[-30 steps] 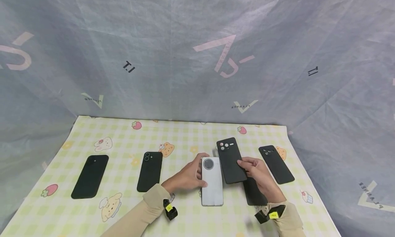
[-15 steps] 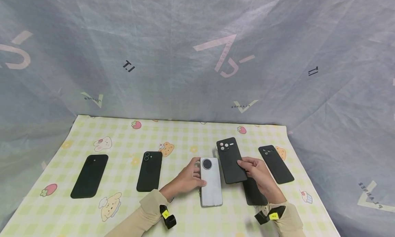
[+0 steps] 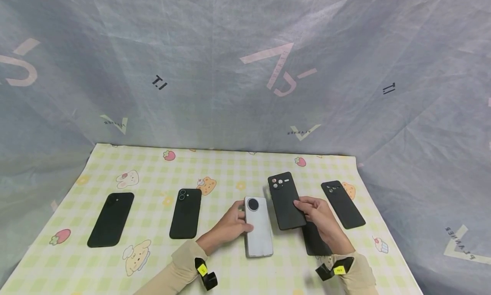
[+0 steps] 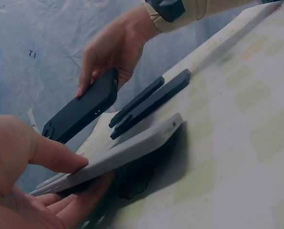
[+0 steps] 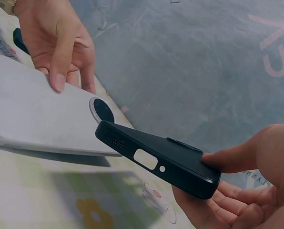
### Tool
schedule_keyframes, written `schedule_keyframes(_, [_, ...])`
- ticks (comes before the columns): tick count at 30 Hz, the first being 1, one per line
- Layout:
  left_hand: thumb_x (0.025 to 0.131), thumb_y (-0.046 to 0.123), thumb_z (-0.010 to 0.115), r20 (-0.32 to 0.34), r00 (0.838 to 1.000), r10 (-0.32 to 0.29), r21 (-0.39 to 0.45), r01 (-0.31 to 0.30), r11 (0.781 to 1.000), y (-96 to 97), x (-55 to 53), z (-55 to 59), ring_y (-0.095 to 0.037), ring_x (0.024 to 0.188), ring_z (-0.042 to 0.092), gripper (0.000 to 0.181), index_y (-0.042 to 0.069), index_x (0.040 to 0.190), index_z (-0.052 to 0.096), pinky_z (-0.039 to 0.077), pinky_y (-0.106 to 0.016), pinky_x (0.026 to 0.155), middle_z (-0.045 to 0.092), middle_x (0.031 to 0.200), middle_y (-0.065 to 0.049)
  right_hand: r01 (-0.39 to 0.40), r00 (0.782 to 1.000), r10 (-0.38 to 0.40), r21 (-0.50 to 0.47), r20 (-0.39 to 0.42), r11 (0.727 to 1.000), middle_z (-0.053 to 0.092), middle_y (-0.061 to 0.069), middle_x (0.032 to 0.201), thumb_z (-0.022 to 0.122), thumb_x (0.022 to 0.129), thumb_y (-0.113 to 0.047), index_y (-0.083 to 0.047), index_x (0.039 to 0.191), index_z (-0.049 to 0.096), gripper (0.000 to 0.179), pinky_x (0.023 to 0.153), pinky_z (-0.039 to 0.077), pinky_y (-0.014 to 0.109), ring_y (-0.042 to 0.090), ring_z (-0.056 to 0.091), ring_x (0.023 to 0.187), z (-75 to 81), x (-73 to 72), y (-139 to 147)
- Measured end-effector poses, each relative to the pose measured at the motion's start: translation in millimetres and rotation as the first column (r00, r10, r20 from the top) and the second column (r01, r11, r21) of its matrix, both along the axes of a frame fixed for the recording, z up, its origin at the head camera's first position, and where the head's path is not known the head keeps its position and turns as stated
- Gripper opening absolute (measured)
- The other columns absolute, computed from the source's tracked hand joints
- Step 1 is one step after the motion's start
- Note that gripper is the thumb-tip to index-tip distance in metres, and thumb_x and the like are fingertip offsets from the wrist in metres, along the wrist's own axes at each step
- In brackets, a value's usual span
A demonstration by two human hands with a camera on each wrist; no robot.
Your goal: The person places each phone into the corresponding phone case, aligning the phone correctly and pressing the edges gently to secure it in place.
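From the head view, pinching a flat white phone (image 3: 259, 229) in the left hand (image 3: 228, 227), and pinching a thin black phone case with camera holes (image 3: 287, 201) in the right hand (image 3: 321, 218), a little apart. Having a flat black phone with two round lenses (image 3: 186, 216) and a plain flat black phone (image 3: 111, 220) lying left of the left hand. Having a black slab (image 3: 315, 238) peeking out under the right hand, and a black slab with camera spots (image 3: 344, 205) lying to its right.

From the left wrist view, holding the white phone tilted above the green checked cloth (image 4: 242, 171), between thumb and fingers.

From the right wrist view, gripping the case with thumb on top, fingers underneath.
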State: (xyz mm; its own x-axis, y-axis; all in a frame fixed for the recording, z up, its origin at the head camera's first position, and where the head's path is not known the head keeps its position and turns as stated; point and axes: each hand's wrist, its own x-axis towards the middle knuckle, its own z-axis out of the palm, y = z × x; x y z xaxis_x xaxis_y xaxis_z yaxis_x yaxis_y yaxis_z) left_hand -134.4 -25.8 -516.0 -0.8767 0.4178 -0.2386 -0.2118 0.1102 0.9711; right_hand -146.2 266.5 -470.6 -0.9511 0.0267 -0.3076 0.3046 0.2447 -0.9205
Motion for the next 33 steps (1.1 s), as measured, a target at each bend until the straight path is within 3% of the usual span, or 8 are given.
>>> schedule_keyframes(7, [0.095,-0.004,0.069,0.026,1.0,-0.012,0.056,0.01,0.998,-4.5,1.0,1.8,-0.029,0.116,0.072,0.073,-0.007,0.158,0.032,0.056,-0.043,0.104,0.072,0.13,-0.02,0.008,1.0,-0.008,-0.004,0.009,1.0,0.079,-0.002,0.09,0.073,0.104,-0.02,0.007,0.125,0.07,0.034,0.079,0.054,0.028,0.011,0.07,0.082,0.5,0.7,-1])
schedule_keyframes(14, [0.091,0.001,0.067,0.047,0.998,0.04,0.091,-0.044,0.995,-5.9,3.3,7.6,-0.025,0.107,0.072,0.074,-0.007,0.157,0.033,0.058,-0.036,0.091,0.073,0.126,-0.019,0.018,1.0,-0.017,-0.026,0.009,1.0,0.079,-0.002,0.092,0.072,0.105,-0.019,0.008,0.129,0.068,0.037,0.081,0.055,0.028,0.01,0.071,0.084,2.0,3.3,-5])
schedule_keyframes(20, [0.096,0.014,0.068,0.082,0.992,0.096,0.07,-0.102,0.992,-5.1,-0.1,8.5,-0.021,0.101,0.072,0.069,-0.004,0.155,0.037,0.058,-0.034,0.084,0.074,0.125,-0.015,0.018,1.0,-0.017,-0.056,0.009,0.998,0.08,-0.003,0.093,0.071,0.106,-0.019,0.009,0.13,0.068,0.037,0.082,0.055,0.028,0.01,0.071,0.086,3.0,5.2,-10])
schedule_keyframes(24, [0.101,0.024,0.065,0.102,0.989,0.104,0.046,-0.109,0.993,-4.6,-4.7,7.4,-0.021,0.101,0.073,0.063,-0.003,0.153,0.041,0.059,-0.033,0.085,0.072,0.126,-0.015,0.02,1.0,-0.019,-0.08,0.006,0.997,0.08,-0.003,0.093,0.071,0.106,-0.019,0.008,0.128,0.069,0.035,0.082,0.056,0.028,0.01,0.071,0.086,4.0,7.0,-14])
schedule_keyframes(33, [0.111,0.044,0.054,0.121,0.985,0.125,0.078,-0.134,0.988,-2.8,-11.4,7.6,-0.021,0.099,0.073,0.059,-0.004,0.145,0.046,0.061,-0.035,0.085,0.072,0.121,-0.019,-0.02,1.0,0.018,-0.139,-0.015,0.99,0.081,-0.001,0.092,0.072,0.105,-0.016,0.009,0.124,0.072,0.032,0.082,0.058,0.029,0.01,0.073,0.087,5.3,13.2,-27])
